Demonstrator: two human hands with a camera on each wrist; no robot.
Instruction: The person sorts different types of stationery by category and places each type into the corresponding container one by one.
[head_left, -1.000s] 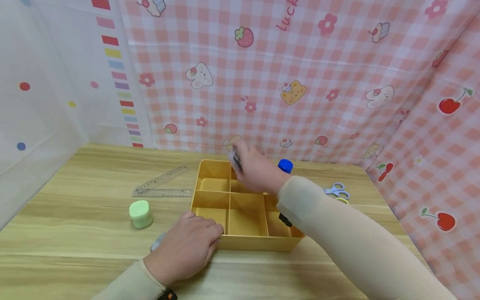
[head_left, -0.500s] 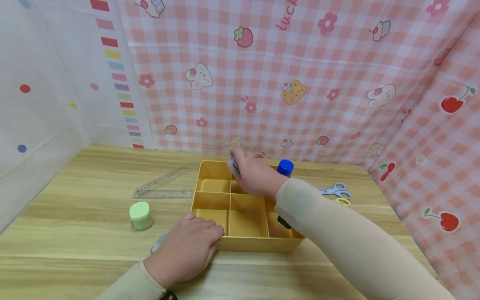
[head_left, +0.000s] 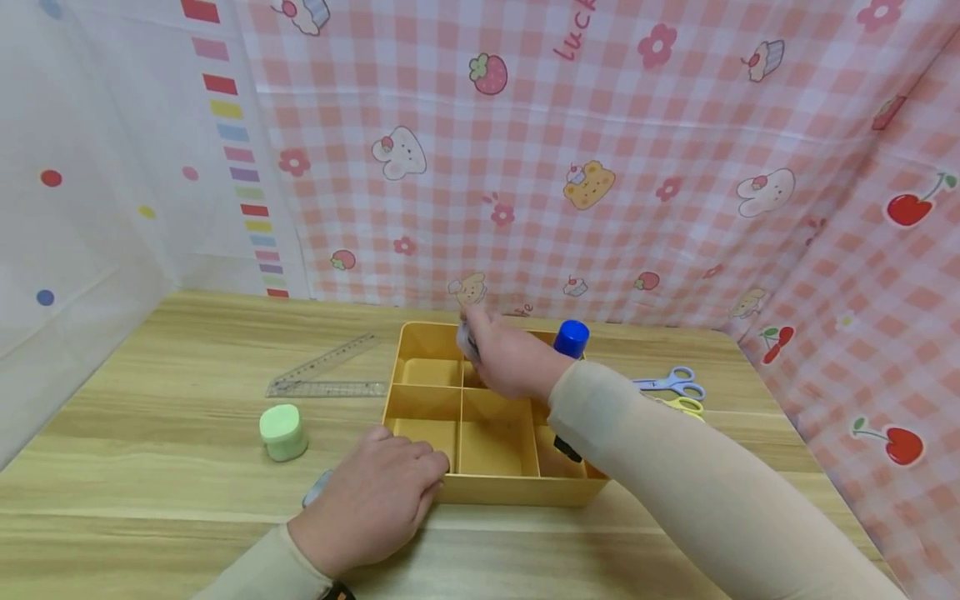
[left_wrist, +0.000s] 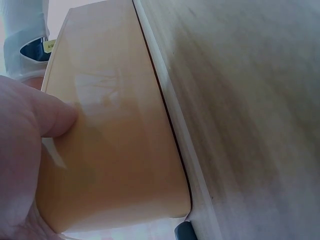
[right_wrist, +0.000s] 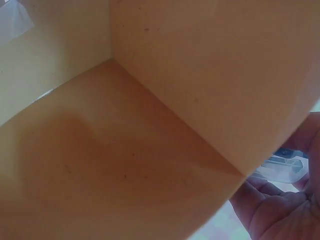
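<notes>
A yellow divided organizer box [head_left: 517,490] sits on the table in front of me. My left hand [head_left: 375,496] grips its near left corner, fingers over the rim; in the left wrist view the thumb [left_wrist: 57,116] lies against the outer wall. My right hand [head_left: 513,354] reaches over the back middle compartment and holds a small clear plastic item with dark parts [right_wrist: 282,167], largely hidden by the fingers. A blue-capped bottle or stick [head_left: 572,337] stands at the back right of the box. A black object [head_left: 567,448] lies in the near right compartment, partly behind my sleeve.
Left of the box are a light green lidded container [head_left: 282,432] and two clear rulers [head_left: 326,388] meeting at an angle. A bluish-grey object [head_left: 317,487] shows beside my left hand. Blue scissors [head_left: 678,382] and a yellow-handled item [head_left: 686,406] lie at right. A checked cloth [head_left: 435,200] hangs behind.
My right hand has dropped slightly toward the back middle compartment, still holding the clear plastic item. More of the yellow handle shows beside my sleeve. The left hand keeps its grip on the box.
</notes>
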